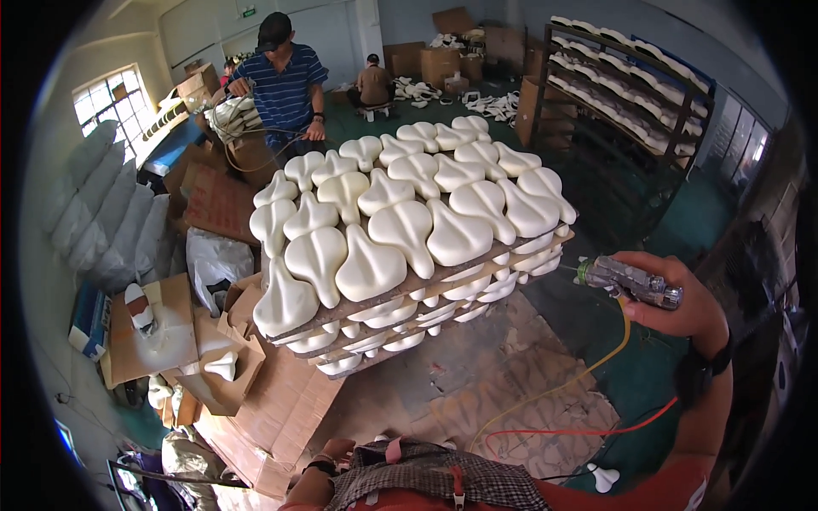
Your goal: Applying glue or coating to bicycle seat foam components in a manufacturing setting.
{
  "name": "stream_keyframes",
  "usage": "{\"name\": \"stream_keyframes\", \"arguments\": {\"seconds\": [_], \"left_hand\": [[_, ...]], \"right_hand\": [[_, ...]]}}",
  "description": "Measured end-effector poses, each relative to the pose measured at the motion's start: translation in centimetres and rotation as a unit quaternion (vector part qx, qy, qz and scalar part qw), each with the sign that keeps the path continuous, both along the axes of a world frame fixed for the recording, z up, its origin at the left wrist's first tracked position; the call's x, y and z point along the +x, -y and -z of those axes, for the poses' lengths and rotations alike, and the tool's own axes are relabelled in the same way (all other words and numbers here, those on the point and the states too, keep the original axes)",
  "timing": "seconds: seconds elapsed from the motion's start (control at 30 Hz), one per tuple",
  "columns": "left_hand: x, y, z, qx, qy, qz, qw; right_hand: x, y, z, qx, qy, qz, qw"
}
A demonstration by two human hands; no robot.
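Note:
My right hand (677,298) is wrapped round a spray gun (626,281) with a green ring near its tip, which points left at the stack. A yellow hose (588,368) hangs from it. White bicycle saddle pads (372,266) cover the top board of the layered stack (443,277), laid close together in rows. More pads show between the boards below. The spray gun's tip is just right of the stack's near right corner. My left hand (339,449) is low by my checked apron, well short of the stack; its fingers are mostly hidden.
Opened cardboard boxes (221,366) and flat cardboard lie left and below. A red hose (579,432) loops at right near a loose pad (603,478). A rack of pads (622,94) stands far right. Across the stack stands a person in a striped shirt (285,94); another sits farther back.

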State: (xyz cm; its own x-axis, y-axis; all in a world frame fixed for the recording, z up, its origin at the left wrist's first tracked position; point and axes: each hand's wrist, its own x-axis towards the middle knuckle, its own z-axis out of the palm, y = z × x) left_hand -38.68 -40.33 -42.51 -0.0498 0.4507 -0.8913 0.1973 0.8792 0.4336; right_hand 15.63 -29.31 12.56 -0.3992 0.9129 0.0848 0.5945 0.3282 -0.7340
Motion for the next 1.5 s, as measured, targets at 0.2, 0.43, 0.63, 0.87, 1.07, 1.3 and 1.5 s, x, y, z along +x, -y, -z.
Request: {"name": "stream_keyframes", "arguments": {"seconds": [0.2, 0.43, 0.63, 0.87, 1.07, 1.3, 1.5], "left_hand": [[-2.4, -0.6, 0.2, 0.199, -0.037, 0.211, 0.956], [-6.8, -2.0, 1.5, 0.022, 0.042, 0.061, 0.997], [-8.8, -2.7, 1.1, -0.006, 0.034, -0.015, 0.999], [-12.3, -3.0, -0.1, -0.024, 0.059, -0.061, 0.996], [-16.2, -0.6, 0.8, -0.092, 0.040, -0.108, 0.989], [-19.7, -0.4, 3.3, -0.098, 0.062, -0.086, 0.990], [-20.7, -2.5, 4.2, -0.099, 0.125, -0.050, 0.986]], "right_hand": [[-1.1, 0.2, 0.1, 0.024, 0.024, -0.007, 0.999], [-4.2, -0.8, -0.2, -0.016, -0.047, 0.095, 0.994], [-10.5, -5.4, -0.5, -0.005, -0.011, 0.051, 0.999], [-17.6, -11.7, 0.0, 0.073, -0.114, 0.052, 0.989], [-21.9, -13.7, -1.1, 0.034, -0.093, 0.071, 0.993], [-23.7, -12.4, -1.2, 0.037, -0.045, 0.075, 0.996], [-25.3, -11.5, -1.4, -0.003, -0.039, 0.089, 0.995]]}}
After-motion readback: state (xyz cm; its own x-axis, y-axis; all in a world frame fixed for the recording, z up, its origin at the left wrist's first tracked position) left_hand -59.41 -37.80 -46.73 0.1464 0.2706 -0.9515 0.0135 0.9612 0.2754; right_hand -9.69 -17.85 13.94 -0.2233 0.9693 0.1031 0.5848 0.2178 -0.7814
